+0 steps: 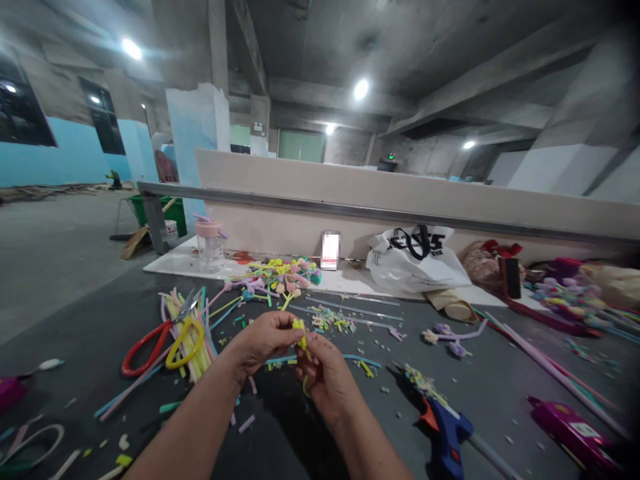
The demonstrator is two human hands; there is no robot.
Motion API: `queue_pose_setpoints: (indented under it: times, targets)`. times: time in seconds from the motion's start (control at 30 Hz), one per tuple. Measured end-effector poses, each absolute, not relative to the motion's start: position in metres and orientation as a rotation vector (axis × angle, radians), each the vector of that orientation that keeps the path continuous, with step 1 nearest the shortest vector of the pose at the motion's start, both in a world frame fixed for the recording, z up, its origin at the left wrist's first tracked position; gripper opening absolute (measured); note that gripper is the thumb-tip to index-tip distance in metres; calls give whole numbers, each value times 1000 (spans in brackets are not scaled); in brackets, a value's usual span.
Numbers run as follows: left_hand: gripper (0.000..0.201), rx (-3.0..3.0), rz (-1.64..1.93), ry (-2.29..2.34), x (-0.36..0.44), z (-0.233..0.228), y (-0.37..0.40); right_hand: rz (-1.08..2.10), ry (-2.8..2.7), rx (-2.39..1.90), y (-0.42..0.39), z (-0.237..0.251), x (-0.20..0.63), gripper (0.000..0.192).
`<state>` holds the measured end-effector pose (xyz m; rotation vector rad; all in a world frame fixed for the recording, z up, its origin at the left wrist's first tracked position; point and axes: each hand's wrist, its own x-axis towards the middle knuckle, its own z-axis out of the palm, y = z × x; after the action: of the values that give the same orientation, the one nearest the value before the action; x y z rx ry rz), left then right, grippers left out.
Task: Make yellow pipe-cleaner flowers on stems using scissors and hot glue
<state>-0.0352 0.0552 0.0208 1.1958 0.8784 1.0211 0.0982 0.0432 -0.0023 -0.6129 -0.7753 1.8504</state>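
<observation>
My left hand [260, 341] and my right hand [325, 377] meet over the dark table [500, 400], both pinching a small yellow pipe-cleaner piece [301, 333] between their fingertips. A loop of the same yellow strand hangs below my right fingers. Just left of my hands lie scissors with a red and a yellow handle [165, 340] on a bundle of pastel pipe cleaners [193, 333]. Beyond my hands sits a heap of finished pipe-cleaner flowers [285, 273].
A blue glue gun [443, 427] lies right of my right wrist, a magenta one [575, 433] further right. A clear jar with a pink lid [210, 243], a white plastic bag [417, 260] and cut scraps [335, 321] stand further back. A low wall borders the table.
</observation>
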Motion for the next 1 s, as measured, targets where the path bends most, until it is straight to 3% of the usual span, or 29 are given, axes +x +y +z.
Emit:
queue_pose_setpoints:
  times: [0.6, 1.0]
  targets:
    - [33, 1215, 1093, 949, -30, 17, 58, 1637, -753, -675, 46, -8, 95, 21]
    - [31, 1173, 1097, 958, -29, 10, 58, 1734, -685, -715, 47, -10, 95, 21]
